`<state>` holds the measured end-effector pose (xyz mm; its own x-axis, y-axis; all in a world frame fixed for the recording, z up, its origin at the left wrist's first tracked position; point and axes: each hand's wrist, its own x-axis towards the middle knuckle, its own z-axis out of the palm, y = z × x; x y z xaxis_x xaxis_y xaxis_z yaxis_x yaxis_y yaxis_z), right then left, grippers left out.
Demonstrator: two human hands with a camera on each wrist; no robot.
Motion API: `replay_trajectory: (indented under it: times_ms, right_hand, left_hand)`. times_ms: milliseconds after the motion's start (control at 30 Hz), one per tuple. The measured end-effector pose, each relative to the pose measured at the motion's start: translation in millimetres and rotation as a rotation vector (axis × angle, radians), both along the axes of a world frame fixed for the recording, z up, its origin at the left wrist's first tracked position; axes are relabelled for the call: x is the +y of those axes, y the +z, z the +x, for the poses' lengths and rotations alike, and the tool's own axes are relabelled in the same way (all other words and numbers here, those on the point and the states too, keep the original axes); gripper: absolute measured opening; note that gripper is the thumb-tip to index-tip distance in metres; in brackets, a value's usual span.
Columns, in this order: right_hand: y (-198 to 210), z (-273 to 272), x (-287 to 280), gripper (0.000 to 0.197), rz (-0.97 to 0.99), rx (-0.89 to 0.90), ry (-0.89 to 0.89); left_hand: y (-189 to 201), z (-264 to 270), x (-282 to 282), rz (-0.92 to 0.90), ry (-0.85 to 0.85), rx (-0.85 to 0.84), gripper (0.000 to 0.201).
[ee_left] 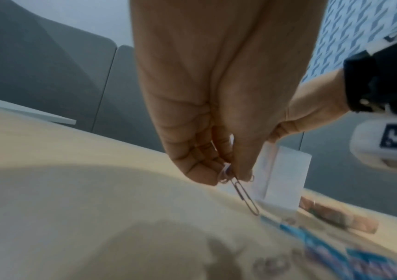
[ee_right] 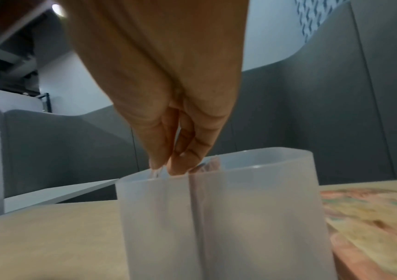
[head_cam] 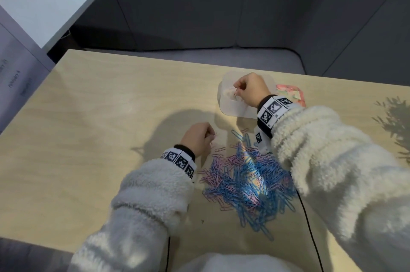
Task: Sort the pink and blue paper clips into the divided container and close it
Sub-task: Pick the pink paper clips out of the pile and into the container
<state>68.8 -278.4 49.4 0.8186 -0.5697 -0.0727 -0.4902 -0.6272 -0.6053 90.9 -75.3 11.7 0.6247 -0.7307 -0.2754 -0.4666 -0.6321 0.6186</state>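
Observation:
A mixed pile of pink and blue paper clips (head_cam: 248, 183) lies on the wooden table between my arms. The translucent divided container (head_cam: 230, 108) stands open beyond it. My right hand (head_cam: 237, 92) hovers over its left compartment, fingertips (ee_right: 159, 163) at the rim (ee_right: 252, 157), pinching pale pink clips (ee_right: 160, 173). More pink clips (head_cam: 229, 93) show inside that compartment. At the pile's left edge my left hand (head_cam: 209, 136) is raised slightly and pinches a few pink clips (ee_left: 245, 197), one dangling down. The container's divider (ee_right: 194, 217) shows as a vertical seam.
A pink patterned lid (head_cam: 292, 93) lies flat just right of the container. A white shelf (head_cam: 44, 12) and a papered panel stand at the far left. Dark padded seating runs behind the table (head_cam: 99, 105). A black cable (head_cam: 310, 234) trails off the front edge.

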Motion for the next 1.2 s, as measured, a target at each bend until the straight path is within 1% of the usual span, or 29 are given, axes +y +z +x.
replay_trajectory:
  times_ms: [100,167,233,300,333,400,467,500,600,633,667,800,867,933,1000,1067,1133,1200]
  right_hand:
    - [5,-6,1,0.018,-0.014,-0.024,0.026]
    - [10,-17,2,0.019,-0.031,-0.121,-0.003]
    - [12,-34,3,0.019,-0.033,-0.224,-0.072]
    - [6,-56,7,0.017,0.017,-0.242,-0.116]
    - [0,-67,10,0.016,0.047,-0.209,-0.113]
    - [-15,-85,14,0.015,0.086,-0.078,-0.062]
    - [-29,-95,17,0.017,0.085,0.034,0.000]
    - [-35,-97,17,0.019,0.087,0.060,0.026]
    - [-45,-94,22,0.020,0.025,0.110,0.089]
    - [-48,-91,23,0.021,-0.016,0.127,0.108]
    - [-50,-88,24,0.021,-0.050,0.145,0.124]
    - [-58,-81,26,0.011,-0.107,0.224,0.192]
    - [-62,-82,24,0.007,-0.074,0.273,0.167]
    - [-65,-85,22,0.013,-0.034,0.312,0.144]
    - [-65,-90,21,0.018,-0.027,0.348,0.166]
    - [-64,-97,21,0.018,-0.037,0.382,0.196]
    - [-62,-106,18,0.013,-0.006,0.336,0.171]
    - [-63,-114,14,0.015,0.076,0.197,0.101]
  left_hand:
    - [25,10,-30,-0.161,0.006,-0.077,0.013]
    - [37,19,-54,-0.267,0.045,-0.136,0.011]
    - [46,28,-77,-0.281,0.074,-0.187,0.012]
    - [49,36,-97,-0.199,0.031,-0.254,0.015]
    - [48,39,-106,-0.124,-0.017,-0.302,0.015]
    - [46,42,-116,0.016,-0.101,-0.351,0.017]
    - [42,42,-116,0.056,-0.148,-0.372,0.025]
    - [40,40,-113,0.021,-0.161,-0.400,0.027]
    - [37,26,-90,-0.263,-0.135,-0.577,0.024]
    - [35,20,-80,-0.286,-0.115,-0.566,0.021]
    - [31,13,-69,-0.253,-0.111,-0.517,0.018]
    - [-2,-7,-31,0.063,-0.123,-0.252,0.016]
    - [-15,-14,-24,0.143,-0.144,-0.181,0.019]
    - [-22,-19,-23,0.146,-0.151,-0.165,0.017]
    - [-24,-22,-26,0.144,-0.185,-0.169,0.014]
    - [-26,-24,-31,0.162,-0.234,-0.179,0.015]
    - [-26,-26,-36,0.167,-0.271,-0.201,0.018]
    - [-27,-26,-38,0.164,-0.291,-0.212,0.019]
